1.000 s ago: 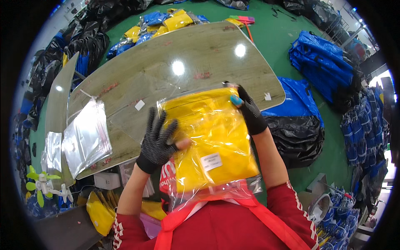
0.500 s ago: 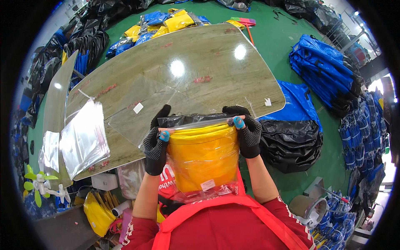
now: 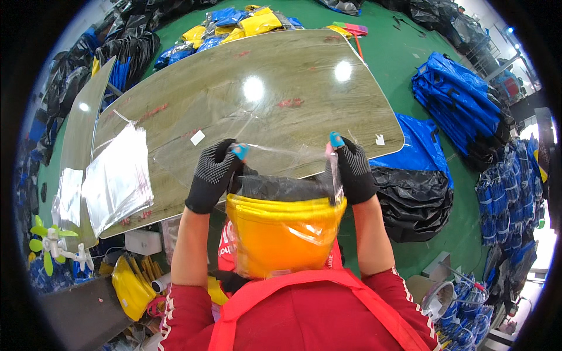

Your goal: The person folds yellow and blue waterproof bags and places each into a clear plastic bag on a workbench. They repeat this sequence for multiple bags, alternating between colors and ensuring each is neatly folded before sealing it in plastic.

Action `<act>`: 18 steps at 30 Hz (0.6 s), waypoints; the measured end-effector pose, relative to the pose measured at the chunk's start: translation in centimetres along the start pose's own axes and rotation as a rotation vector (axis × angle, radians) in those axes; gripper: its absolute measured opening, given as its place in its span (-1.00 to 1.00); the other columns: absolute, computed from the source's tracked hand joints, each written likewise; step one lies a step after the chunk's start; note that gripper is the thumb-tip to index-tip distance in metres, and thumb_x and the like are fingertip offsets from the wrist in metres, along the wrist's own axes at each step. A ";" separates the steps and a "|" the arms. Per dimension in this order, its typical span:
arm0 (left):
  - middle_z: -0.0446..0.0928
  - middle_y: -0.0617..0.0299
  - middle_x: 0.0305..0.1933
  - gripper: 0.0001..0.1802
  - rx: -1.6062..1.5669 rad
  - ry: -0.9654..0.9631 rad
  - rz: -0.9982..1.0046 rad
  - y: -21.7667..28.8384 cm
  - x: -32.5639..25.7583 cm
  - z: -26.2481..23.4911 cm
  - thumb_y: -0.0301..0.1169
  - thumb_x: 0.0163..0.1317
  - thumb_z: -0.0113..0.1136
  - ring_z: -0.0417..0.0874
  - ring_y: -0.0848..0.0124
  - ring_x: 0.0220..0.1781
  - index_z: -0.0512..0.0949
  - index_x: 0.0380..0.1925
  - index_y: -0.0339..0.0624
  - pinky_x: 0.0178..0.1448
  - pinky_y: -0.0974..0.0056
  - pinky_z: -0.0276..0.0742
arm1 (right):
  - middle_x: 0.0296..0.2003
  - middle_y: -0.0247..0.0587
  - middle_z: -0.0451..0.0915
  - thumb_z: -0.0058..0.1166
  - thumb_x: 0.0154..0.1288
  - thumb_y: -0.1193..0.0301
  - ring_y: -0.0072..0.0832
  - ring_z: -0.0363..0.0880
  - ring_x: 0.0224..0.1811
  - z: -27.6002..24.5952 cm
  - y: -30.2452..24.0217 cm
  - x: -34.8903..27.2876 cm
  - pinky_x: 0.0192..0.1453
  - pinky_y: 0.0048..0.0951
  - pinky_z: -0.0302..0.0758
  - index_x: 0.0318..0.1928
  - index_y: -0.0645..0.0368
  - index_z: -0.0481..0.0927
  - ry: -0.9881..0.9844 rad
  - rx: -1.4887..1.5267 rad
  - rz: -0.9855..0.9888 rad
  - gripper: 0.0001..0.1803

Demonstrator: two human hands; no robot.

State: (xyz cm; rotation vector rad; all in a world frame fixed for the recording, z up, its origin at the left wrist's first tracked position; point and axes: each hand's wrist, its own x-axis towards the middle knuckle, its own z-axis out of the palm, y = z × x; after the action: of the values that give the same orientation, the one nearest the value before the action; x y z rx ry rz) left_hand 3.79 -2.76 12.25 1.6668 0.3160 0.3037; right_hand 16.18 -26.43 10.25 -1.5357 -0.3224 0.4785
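Observation:
A clear plastic bag (image 3: pixel 293 153) is stretched between my two gloved hands, its top edge drawn up above the near edge of the table. Inside it sits a folded yellow and black sheet bundle (image 3: pixel 281 228), the yellow part low against my apron and the black band on top. My left hand (image 3: pixel 218 169) pinches the bag's upper left corner between thumb and fingers. At the upper right corner my right hand (image 3: pixel 350 167) grips the plastic the same way. Both black dotted gloves leave some fingertips bare, with blue wraps on them.
A wood-patterned table (image 3: pixel 246 126) lies ahead, with a stack of clear bags (image 3: pixel 120 178) at its left. Yellow and blue packs (image 3: pixel 234 29) are piled beyond it. Blue and black sheet bundles (image 3: pixel 451 99) lie on the green floor at right. A small green fan (image 3: pixel 50 245) stands at lower left.
Both hands have moved up and the bag's top edge has been pulled up, away from the yellow bundle. The bundle hangs slightly lower between them.

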 end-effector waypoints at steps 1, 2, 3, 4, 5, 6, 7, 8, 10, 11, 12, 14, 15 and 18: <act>0.48 0.36 -0.57 -0.71 -0.002 -0.074 -0.015 -0.2 0.4 0.0 -0.25 0.38 0.13 0.40 0.63 -0.52 0.52 -0.39 -0.27 -0.42 0.43 0.31 | -0.61 -0.47 0.44 0.02 0.42 0.05 -0.70 0.40 -0.58 -0.3 0.2 0.3 -0.50 -0.57 0.31 -0.39 0.18 0.55 -0.094 0.064 0.090 -0.56; 0.48 0.36 -0.57 -0.72 0.008 -0.127 -0.048 -0.5 0.7 0.0 -0.26 0.38 0.12 0.40 0.63 -0.52 0.52 -0.39 -0.27 -0.42 0.43 0.31 | -0.61 -0.47 0.44 0.02 0.41 0.02 -0.70 0.40 -0.59 -0.7 0.5 0.4 -0.49 -0.57 0.31 -0.37 0.18 0.55 -0.163 0.125 0.150 -0.55; 0.48 0.36 -0.54 -0.73 0.001 -0.158 -0.130 -1.0 0.8 -0.1 -0.28 0.39 0.10 0.41 0.62 -0.49 0.52 -0.40 -0.26 -0.39 0.44 0.32 | -0.48 -0.36 0.55 0.12 0.32 -0.04 -0.60 0.53 -0.43 -1.2 0.7 0.3 -0.32 -0.51 0.46 -0.24 0.21 0.59 -0.199 0.204 0.196 -0.51; 0.48 0.35 -0.52 -0.73 -0.036 -0.098 -0.104 -1.6 0.8 -0.3 -0.28 0.40 0.10 0.41 0.62 -0.48 0.52 -0.40 -0.25 -0.38 0.44 0.32 | -0.42 -0.34 0.58 0.09 0.35 0.01 -0.59 0.55 -0.36 -1.7 1.0 0.2 -0.24 -0.52 0.47 -0.21 0.22 0.60 -0.245 0.237 0.191 -0.54; 0.48 0.35 -0.51 -0.73 -0.073 -0.036 -0.074 -2.3 0.5 -0.5 -0.28 0.40 0.09 0.42 0.62 -0.46 0.52 -0.40 -0.24 -0.37 0.44 0.32 | -0.36 -0.32 0.61 0.06 0.38 0.07 -0.58 0.56 -0.29 -2.2 1.2 -0.3 -0.16 -0.52 0.48 -0.18 0.23 0.62 -0.308 0.296 0.123 -0.58; 0.48 0.34 -0.49 -0.73 -0.130 -0.022 0.008 -3.2 0.1 -0.8 -0.27 0.40 0.09 0.42 0.62 -0.45 0.51 -0.40 -0.24 -0.36 0.45 0.32 | -0.25 -0.27 0.63 0.09 0.38 0.14 -0.54 0.57 -0.18 -2.7 1.5 -0.8 -0.03 -0.49 0.47 -0.11 0.25 0.62 -0.415 0.344 0.085 -0.62; 0.49 0.34 -0.43 -0.73 -0.240 -0.023 -0.062 -4.1 -0.4 -1.2 -0.23 0.41 0.09 0.44 0.63 -0.40 0.52 -0.36 -0.21 -0.33 0.46 0.33 | -0.15 -0.22 0.64 0.12 0.37 0.22 -0.51 0.58 -0.07 -3.0 1.7 -1.4 0.11 -0.46 0.47 -0.04 0.26 0.62 -0.427 0.297 0.161 -0.64; 0.49 0.35 -0.39 -0.70 -0.290 -0.033 -0.048 -5.0 -1.1 -1.7 -0.18 0.39 0.12 0.43 0.62 -0.38 0.52 -0.34 -0.20 -0.27 0.48 0.34 | -0.20 -0.24 0.66 0.23 0.27 0.32 -0.52 0.58 -0.10 -3.1 2.0 -1.9 0.08 -0.47 0.48 -0.07 0.26 0.64 -0.415 0.099 0.130 -0.70; 0.48 0.37 -0.38 -0.68 -0.525 -0.246 0.003 -6.5 -2.3 -2.4 -0.14 0.37 0.14 0.42 0.61 -0.35 0.51 -0.35 -0.19 -0.22 0.47 0.33 | -0.25 -0.26 0.68 0.27 0.21 0.41 -0.53 0.60 -0.14 -2.7 2.7 -2.9 0.04 -0.48 0.50 -0.12 0.27 0.66 -0.268 0.010 0.041 -0.74; 0.47 0.38 -0.38 -0.67 -0.407 -0.163 0.018 -7.1 -2.8 -2.6 -0.13 0.37 0.15 0.42 0.60 -0.34 0.51 -0.36 -0.18 -0.21 0.46 0.32 | -0.30 -0.30 0.69 0.23 0.22 0.47 -0.57 0.61 -0.20 -2.2 3.2 -3.2 -0.04 -0.50 0.51 -0.15 0.24 0.67 -0.155 0.028 -0.030 -0.81; 0.46 0.38 -0.37 -0.67 -0.316 -0.086 0.048 -7.4 -3.1 -2.8 -0.12 0.36 0.15 0.41 0.59 -0.32 0.50 -0.36 -0.17 -0.20 0.46 0.31 | -0.30 -0.30 0.69 0.22 0.23 0.48 -0.58 0.61 -0.22 -1.7 3.5 -3.3 -0.06 -0.51 0.51 -0.16 0.23 0.66 -0.087 -0.018 -0.127 -0.82; 0.44 0.39 -0.37 -0.67 -0.203 0.033 0.087 -7.7 -3.3 -3.0 -0.12 0.36 0.16 0.40 0.57 -0.30 0.50 -0.36 -0.17 -0.18 0.44 0.30 | -0.31 -0.31 0.70 0.19 0.25 0.50 -0.59 0.61 -0.26 -0.6 4.1 -3.1 -0.09 -0.53 0.52 -0.16 0.21 0.66 0.008 -0.123 -0.294 -0.85; 0.44 0.39 -0.36 -0.68 -0.181 0.078 0.100 -7.7 -3.2 -3.0 -0.12 0.36 0.16 0.40 0.57 -0.29 0.50 -0.36 -0.17 -0.17 0.44 0.29 | -0.31 -0.30 0.70 0.16 0.26 0.49 -0.61 0.61 -0.27 -0.2 4.3 -2.7 -0.09 -0.54 0.52 -0.18 0.19 0.65 0.075 -0.161 -0.290 -0.87; 0.44 0.38 -0.35 -0.71 -0.226 0.168 0.137 -7.2 -2.1 -2.7 -0.16 0.37 0.16 0.37 0.59 -0.28 0.51 -0.34 -0.17 -0.19 0.45 0.25 | -0.32 -0.32 0.68 0.18 0.25 0.47 -0.62 0.58 -0.28 0.2 4.1 -1.1 -0.12 -0.55 0.50 -0.17 0.20 0.61 0.116 -0.271 -0.401 -0.85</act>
State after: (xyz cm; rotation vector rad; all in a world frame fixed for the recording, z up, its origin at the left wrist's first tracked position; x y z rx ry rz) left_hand 0.62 -0.23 5.41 1.4456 0.2820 0.5638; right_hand 14.80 -26.93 6.32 -1.6987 -0.6087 0.0300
